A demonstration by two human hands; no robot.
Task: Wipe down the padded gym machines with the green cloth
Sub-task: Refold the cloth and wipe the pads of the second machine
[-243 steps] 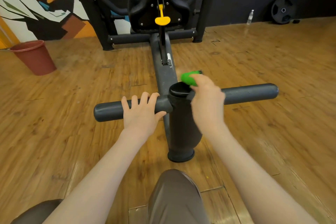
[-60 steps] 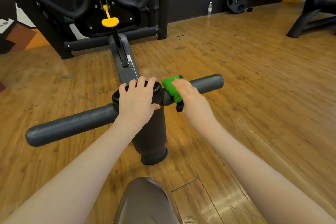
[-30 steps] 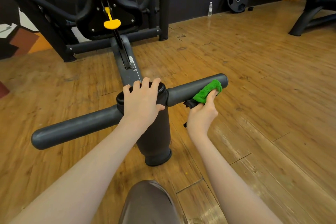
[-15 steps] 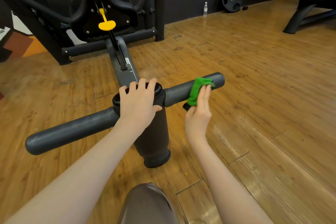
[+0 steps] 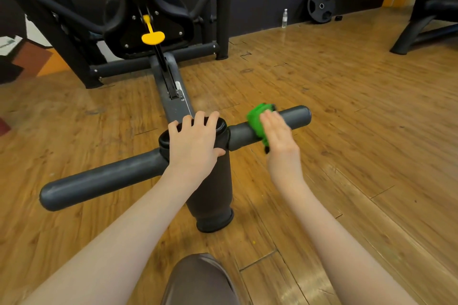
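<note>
Bright indoor light, glare on floor (image 5: 309,277), wide-angle bending, motion-blurred right hand (image 5: 276,131).

the right hand (image 5: 277,131) now lies over the top of the right padded bar (image 5: 295,116), green cloth (image 5: 256,120) slid inward.

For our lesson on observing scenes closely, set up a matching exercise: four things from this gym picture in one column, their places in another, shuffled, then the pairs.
Things:
1. green cloth
2. left hand
3. water bottle
4. yellow knob

Places:
A. standing on the floor by the dark wall
B. resting on the top of the central post
C. draped over the right padded bar
D. under the black seat

Pairs: 1-C, 2-B, 3-A, 4-D
</note>
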